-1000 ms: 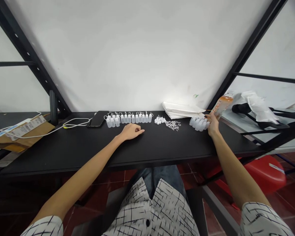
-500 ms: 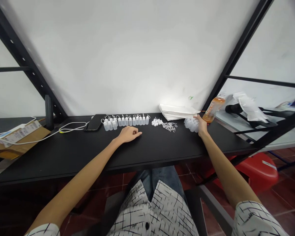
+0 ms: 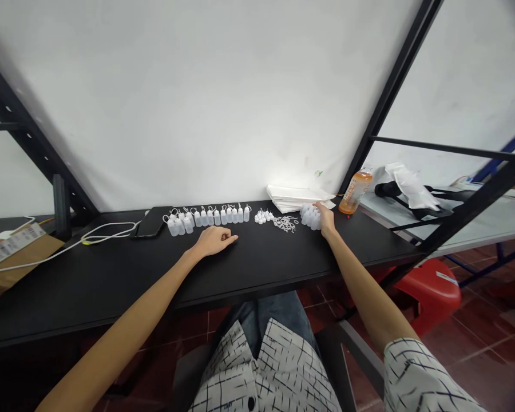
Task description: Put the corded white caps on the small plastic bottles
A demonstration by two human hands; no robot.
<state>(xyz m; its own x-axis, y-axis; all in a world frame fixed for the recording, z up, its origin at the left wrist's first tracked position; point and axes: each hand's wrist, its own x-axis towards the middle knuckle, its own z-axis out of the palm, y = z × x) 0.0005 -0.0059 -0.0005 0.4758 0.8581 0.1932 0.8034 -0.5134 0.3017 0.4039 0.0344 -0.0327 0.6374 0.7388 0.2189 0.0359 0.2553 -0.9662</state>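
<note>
My left hand (image 3: 214,240) rests on the black table, fingers curled in and thumb forward, with nothing visible in it. Behind it stands a row of small white squeeze bottles (image 3: 210,217) with capped tips, bunched deeper at the left end. My right hand (image 3: 325,218) is against the right side of a tight cluster of small translucent bottles (image 3: 311,217), its fingers bent round them and partly hidden. Between the hands lie a pile of small white caps (image 3: 263,216) and a tangle of thin white cap loops (image 3: 285,224).
A stack of white sheets (image 3: 298,197) lies against the wall behind the cluster. An orange drink bottle (image 3: 355,193) stands right of my right hand. To the left are a black phone (image 3: 151,223), a white cable (image 3: 107,236) and a cardboard package (image 3: 23,252).
The camera view has shifted right. My right hand and the bottle cluster have moved slightly left, closer to the loops. My left hand stays about where it was.
</note>
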